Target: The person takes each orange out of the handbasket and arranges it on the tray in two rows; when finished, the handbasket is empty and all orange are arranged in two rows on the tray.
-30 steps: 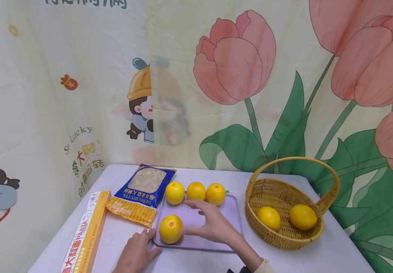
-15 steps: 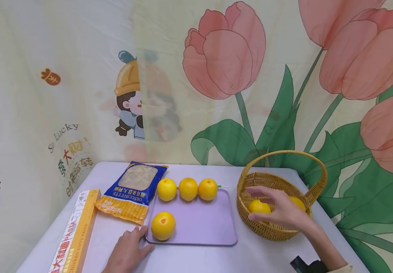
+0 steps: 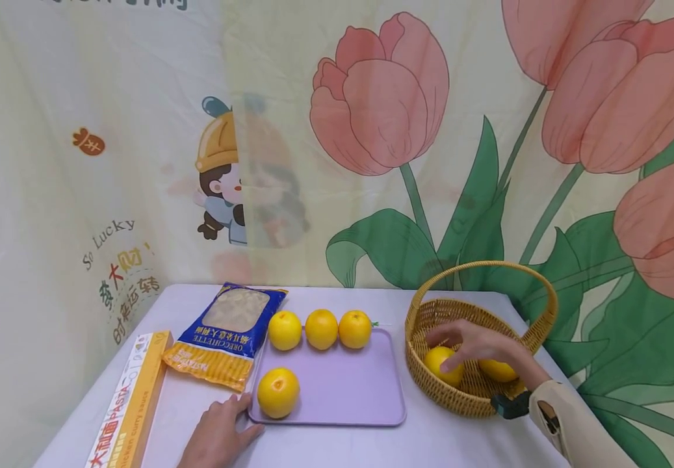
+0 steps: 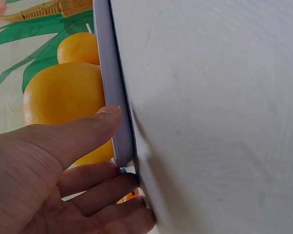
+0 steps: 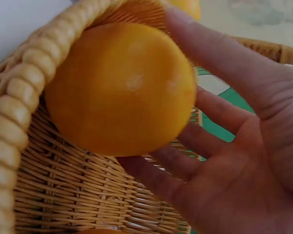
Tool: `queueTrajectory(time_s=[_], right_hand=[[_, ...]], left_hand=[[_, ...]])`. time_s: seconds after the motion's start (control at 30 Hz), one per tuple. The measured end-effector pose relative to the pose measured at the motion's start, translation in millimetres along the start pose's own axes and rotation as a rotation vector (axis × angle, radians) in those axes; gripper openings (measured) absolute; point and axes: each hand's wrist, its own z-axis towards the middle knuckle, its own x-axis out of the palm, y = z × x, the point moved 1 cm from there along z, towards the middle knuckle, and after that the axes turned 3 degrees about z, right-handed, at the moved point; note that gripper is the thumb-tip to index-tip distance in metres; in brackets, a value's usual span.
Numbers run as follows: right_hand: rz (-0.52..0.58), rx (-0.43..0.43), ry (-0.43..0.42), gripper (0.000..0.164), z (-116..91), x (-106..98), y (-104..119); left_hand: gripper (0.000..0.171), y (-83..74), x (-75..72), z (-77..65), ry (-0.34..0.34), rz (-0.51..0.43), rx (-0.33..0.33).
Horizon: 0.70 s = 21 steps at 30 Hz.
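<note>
My left hand (image 3: 216, 429) holds the near-left corner of a lilac tray (image 3: 348, 390); in the left wrist view the thumb (image 4: 95, 129) lies against its rim. On that corner sits an orange (image 3: 278, 393). Three more oranges (image 3: 321, 329) line the tray's far side. Over in a wicker basket (image 3: 421, 380), my right hand (image 3: 477, 341) grips the left orange (image 5: 119, 90), thumb on the near side and fingers reaching round the far side. Some fingertips are hidden behind that orange. A second orange (image 3: 497, 370) lies in the basket under the wrist.
A blue and yellow bag of orecchiette pasta (image 3: 225, 335) lies left of the tray. Farther left is a long pasta box (image 3: 132, 396). The basket's tall arched handle (image 3: 491, 263) rises above its opening. A printed curtain (image 3: 372, 214) hangs behind the table.
My right hand has left the orange at the tray's near corner, moved right to the basket, and come down round the left orange there. The left hand stays at the tray corner.
</note>
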Motion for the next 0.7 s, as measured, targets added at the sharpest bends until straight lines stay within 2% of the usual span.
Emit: queueTrajectory(time_s=[0.13,0.4,0.57,0.7], right_hand=[[-0.012,0.021,0.001,0.063,8,1,-5],[0.001,0.032,-0.111,0.050,17,-3,-12],[0.009,0.026,-0.171,0.049,12,-9,-16],[0.001,0.020,-0.208,0.053,2,-17,-8]], left_hand=[[0.069,2.7,0.8,1.1,0.016,0.010,-0.024],[0.068,3.5,-1.1,0.3,0.003,0.010,-0.028],[0.067,2.1,0.4,1.2,-0.012,0.009,-0.009],[0.066,1.0,2.9,1.8,-0.018,0.007,0.006]])
